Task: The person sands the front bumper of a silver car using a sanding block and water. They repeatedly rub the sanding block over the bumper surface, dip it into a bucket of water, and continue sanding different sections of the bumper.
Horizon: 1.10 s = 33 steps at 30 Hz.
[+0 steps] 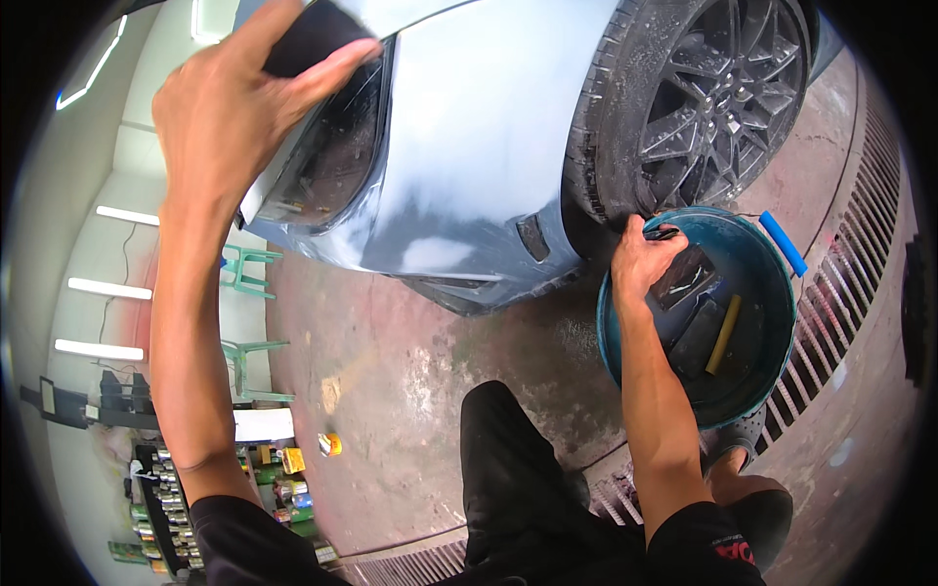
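Observation:
My left hand (220, 103) is raised at the upper left, beside the car's headlight (332, 176). Its thumb and fingers curve around a dark, flat, pad-like piece (318, 41); its fingertips are cut off by the frame. Low on the right, my right hand (645, 256) is closed on a small black piece (662, 233) over the near-left rim of a teal bucket (608, 337). Water in the bucket holds dark flat sheets (687, 278) and a yellow stick (723, 335). The car's bumper (440, 220) has whitish, dull, sanded-looking patches.
A car wheel (718, 107) stands just beyond the bucket, whose handle has a blue grip (784, 242). A floor grate (831, 313) runs along the right. Green stools (252, 272), a small can (330, 444) and a shelf of cans (166, 508) are at the left.

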Motion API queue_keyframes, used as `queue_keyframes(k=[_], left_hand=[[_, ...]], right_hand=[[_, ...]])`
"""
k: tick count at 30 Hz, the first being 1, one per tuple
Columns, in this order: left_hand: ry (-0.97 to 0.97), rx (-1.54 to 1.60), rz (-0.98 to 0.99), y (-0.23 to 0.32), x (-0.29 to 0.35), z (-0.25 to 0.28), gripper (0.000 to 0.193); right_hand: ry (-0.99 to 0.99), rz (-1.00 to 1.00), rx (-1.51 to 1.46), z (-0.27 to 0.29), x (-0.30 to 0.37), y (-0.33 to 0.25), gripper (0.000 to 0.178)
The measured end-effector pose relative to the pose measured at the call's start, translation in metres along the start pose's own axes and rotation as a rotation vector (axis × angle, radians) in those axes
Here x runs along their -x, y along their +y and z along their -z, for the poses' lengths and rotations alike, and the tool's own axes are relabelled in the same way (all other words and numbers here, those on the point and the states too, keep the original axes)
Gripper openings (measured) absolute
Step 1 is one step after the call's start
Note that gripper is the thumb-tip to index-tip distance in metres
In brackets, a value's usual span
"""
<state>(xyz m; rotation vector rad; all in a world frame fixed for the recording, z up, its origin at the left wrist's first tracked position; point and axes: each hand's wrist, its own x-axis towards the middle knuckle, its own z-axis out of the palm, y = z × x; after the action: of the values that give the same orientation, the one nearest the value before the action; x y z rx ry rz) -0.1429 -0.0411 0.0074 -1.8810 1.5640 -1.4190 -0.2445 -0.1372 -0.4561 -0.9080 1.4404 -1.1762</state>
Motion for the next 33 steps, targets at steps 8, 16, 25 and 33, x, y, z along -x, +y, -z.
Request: queue_keyframes(k=[8,16,25,33], left_hand=[[0.035,0.162,-0.131,-0.003,-0.006,-0.002,0.046],[-0.038,0.212,-0.131,0.008,-0.010,0.000,0.039],[-0.062,0.196,-0.132,0.005,-0.010,0.005,0.039],[0.006,0.251,-0.159,0.004,-0.010,0.010,0.037]], right_hand=[[0.013,-0.007,-0.004,-0.003,-0.002,-0.003,0.051],[0.020,0.001,-0.035,-0.003,-0.004,0.002,0.052],[0.011,-0.023,-0.034,-0.004,-0.002,0.004,0.054],[0.027,0.006,-0.025,-0.005,-0.002,-0.001,0.058]])
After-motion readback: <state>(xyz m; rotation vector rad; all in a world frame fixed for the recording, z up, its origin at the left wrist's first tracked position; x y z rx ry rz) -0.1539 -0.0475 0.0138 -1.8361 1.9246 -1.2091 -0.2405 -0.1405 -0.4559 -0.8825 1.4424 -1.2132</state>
